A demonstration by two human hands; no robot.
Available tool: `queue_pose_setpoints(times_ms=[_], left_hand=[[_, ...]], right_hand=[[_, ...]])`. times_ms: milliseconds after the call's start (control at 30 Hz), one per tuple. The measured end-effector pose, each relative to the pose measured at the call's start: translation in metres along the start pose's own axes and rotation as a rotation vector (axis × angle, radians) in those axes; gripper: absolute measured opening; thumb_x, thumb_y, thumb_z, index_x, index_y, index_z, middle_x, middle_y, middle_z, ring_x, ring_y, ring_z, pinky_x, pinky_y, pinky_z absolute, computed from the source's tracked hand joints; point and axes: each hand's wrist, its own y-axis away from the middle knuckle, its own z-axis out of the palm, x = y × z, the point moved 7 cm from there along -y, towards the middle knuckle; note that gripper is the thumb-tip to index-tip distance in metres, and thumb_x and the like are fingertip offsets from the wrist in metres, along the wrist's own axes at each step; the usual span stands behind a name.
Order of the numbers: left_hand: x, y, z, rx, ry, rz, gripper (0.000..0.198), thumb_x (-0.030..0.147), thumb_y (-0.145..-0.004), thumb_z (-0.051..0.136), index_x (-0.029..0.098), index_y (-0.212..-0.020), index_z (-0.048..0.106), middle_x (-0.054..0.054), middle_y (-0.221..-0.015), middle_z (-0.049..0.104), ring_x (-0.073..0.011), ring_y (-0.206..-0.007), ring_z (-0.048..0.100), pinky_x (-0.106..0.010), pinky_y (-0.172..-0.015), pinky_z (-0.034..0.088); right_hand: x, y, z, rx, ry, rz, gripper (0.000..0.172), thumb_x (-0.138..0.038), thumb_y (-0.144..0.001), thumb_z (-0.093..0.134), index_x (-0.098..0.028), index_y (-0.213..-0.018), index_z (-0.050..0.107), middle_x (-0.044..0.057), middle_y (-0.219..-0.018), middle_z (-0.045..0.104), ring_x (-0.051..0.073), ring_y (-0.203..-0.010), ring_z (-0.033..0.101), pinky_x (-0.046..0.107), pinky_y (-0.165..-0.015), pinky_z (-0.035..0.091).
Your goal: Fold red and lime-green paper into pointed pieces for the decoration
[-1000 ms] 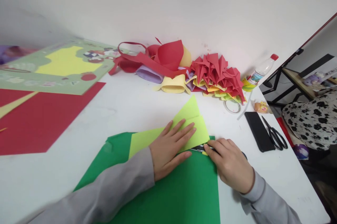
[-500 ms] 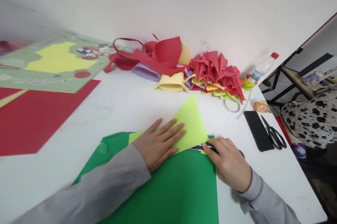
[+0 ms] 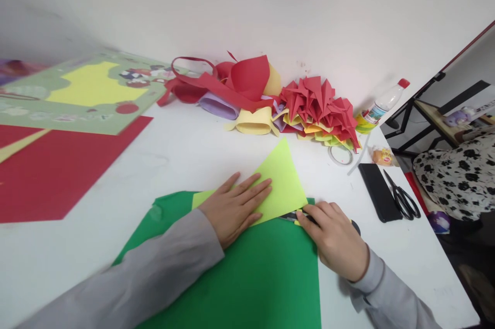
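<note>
My left hand (image 3: 236,209) lies flat with spread fingers on a folded lime-green sheet of paper (image 3: 284,177), pressing it down. That sheet has a pointed corner at the top and rests on a large green sheet (image 3: 251,277). My right hand (image 3: 334,239) is closed around a black and yellow utility knife (image 3: 298,217). The knife's metal blade points left, along the lower edge of the lime paper near its right corner. Part of the blade is hidden by the paper, and most of the handle by my fingers.
Red paper (image 3: 96,174) lies left under a decorated light-green board (image 3: 104,122). Red folded-paper pieces (image 3: 313,99) and paper rolls (image 3: 253,121) line the wall. To the right are a tape roll (image 3: 340,155), bottle (image 3: 381,104), black case (image 3: 380,192) and scissors (image 3: 404,200). A person in patterned clothing (image 3: 460,177) is beyond.
The camera view has shifted slightly, so things on the left appear a little further right. Both hands, the knife and the lime paper keep nearly the same positions.
</note>
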Motion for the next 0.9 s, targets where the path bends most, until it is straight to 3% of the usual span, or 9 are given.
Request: queue_pose_setpoints(times_ms=[533,900], left_hand=[[-0.001,0.001,0.003,0.001,0.01,0.006,0.052,0.044,-0.1,0.014,0.026,-0.148,0.025,-0.002,-0.15,0.04,-0.0212,-0.142,0.028,-0.045,-0.116,0.006],[0.001,0.0,0.0,0.022,0.001,0.012,0.055,0.045,-0.1,0.012,0.023,-0.146,0.033,-0.002,-0.149,0.041,-0.0221,-0.14,0.03,-0.044,-0.115,0.003]], right_hand=[[0.001,0.003,0.0,-0.034,-0.03,0.003,0.035,-0.006,-0.087,0.047,-0.01,-0.119,0.059,0.015,-0.106,0.062,0.025,-0.092,0.052,0.04,-0.074,0.042],[-0.011,-0.006,0.0,0.015,0.049,-0.028,0.035,-0.006,-0.09,0.04,-0.01,-0.118,0.06,0.015,-0.105,0.063,0.025,-0.091,0.053,0.039,-0.072,0.044]])
